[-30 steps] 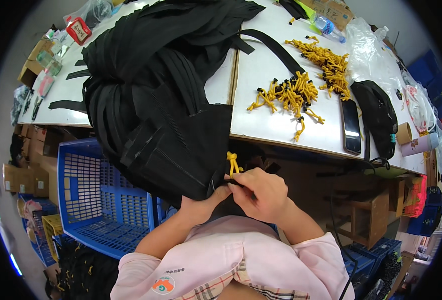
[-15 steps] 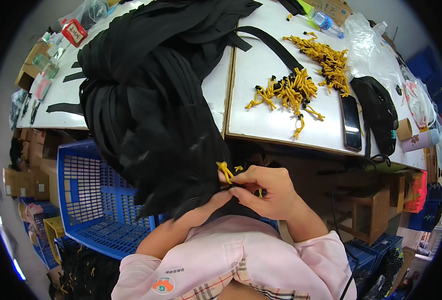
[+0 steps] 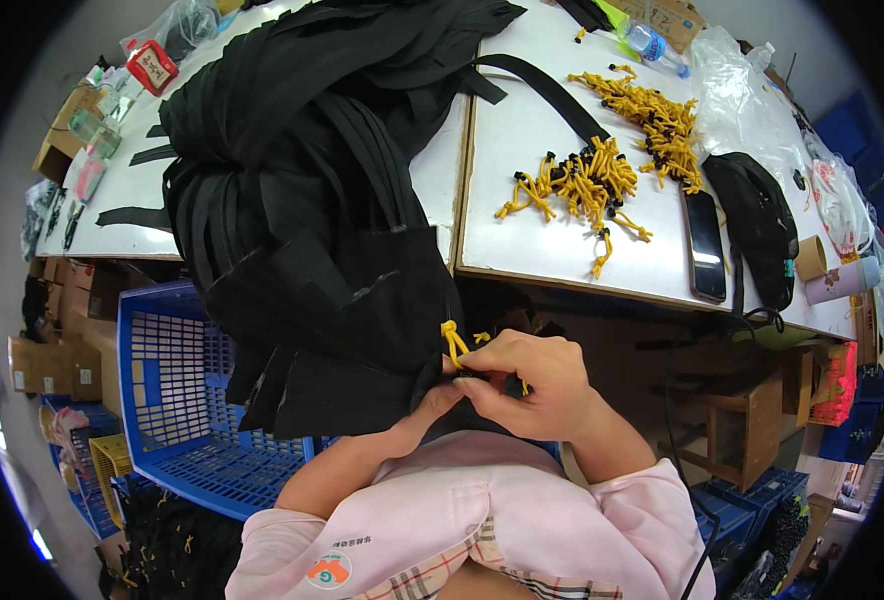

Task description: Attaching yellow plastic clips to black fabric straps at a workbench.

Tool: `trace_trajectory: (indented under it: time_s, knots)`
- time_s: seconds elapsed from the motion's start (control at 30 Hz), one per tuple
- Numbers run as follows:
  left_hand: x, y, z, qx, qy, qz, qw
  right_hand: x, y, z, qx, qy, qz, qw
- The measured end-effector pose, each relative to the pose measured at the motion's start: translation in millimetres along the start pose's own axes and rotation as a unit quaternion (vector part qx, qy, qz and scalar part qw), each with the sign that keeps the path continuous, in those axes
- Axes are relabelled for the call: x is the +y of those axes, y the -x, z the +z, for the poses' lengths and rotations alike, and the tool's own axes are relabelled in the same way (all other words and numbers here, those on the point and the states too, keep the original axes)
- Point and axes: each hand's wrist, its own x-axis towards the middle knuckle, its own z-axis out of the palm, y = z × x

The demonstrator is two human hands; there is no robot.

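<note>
A thick bundle of black fabric straps (image 3: 302, 150) hangs over the table's front edge, its cut ends fanned out above my left forearm. My left hand (image 3: 430, 405) is closed on a strap end beside the bundle; the straps cover part of its fingers. A knotted yellow cord loop (image 3: 453, 340) sticks up at that strap end. My right hand (image 3: 534, 380) meets the left, thumb and forefinger pinched on the base of this loop. Bits of yellow cord and a black piece show around its fingers, too small to make out fully.
Yellow cord loops with black ends lie in two piles (image 3: 667, 135) on the white table (image 3: 522, 245). Right of them are a phone (image 3: 703, 245), a black pouch (image 3: 757, 230) and a cup (image 3: 842, 282). A blue crate (image 3: 212, 470) stands at left below the table.
The strap ends over my left forearm, blurred before, have settled and spread flatter. Both hands stay together at the yellow cord loop with hardly any shift.
</note>
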Motion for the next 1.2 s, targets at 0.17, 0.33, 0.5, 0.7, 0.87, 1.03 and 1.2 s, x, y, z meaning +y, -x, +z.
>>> trace_trajectory:
  time_s: [0.17, 0.33, 0.5, 0.7, 0.87, 1.03, 1.2]
  knots:
    - [0.8, -3.0, 8.1, 0.086, -0.008, 0.045, 0.995, 2.2, 1.0, 8.6, 0.04, 0.165, -0.092, 0.981]
    - [-5.8, -0.6, 4.2, 0.07, -0.036, 0.035, 0.996, -4.5, -0.7, 2.8, 0.018, 0.153, -0.058, 0.986]
    - [7.8, -9.1, 14.5, 0.052, 0.033, 0.058, 0.996, -4.3, -1.9, -3.7, -0.034, 0.03, 0.06, 0.997]
    - [6.6, -6.4, -3.5, 0.053, -0.062, 0.102, 0.991, -0.9, -4.5, -4.1, -0.031, -0.066, 0.069, 0.995]
    - [6.4, -10.4, -5.4, 0.151, -0.131, 0.191, 0.961, 5.4, -7.3, 1.3, -0.186, -0.133, 0.137, 0.964]
    - [4.8, -23.8, -10.1, 0.128, 0.179, 0.001, 0.976, 15.9, 12.0, 1.1, -0.348, 0.068, 0.126, 0.927]
    - [10.9, -20.5, -9.7, -0.009, 0.136, -0.071, 0.988, 0.1, -15.8, 6.0, 0.059, 0.126, -0.05, 0.989]
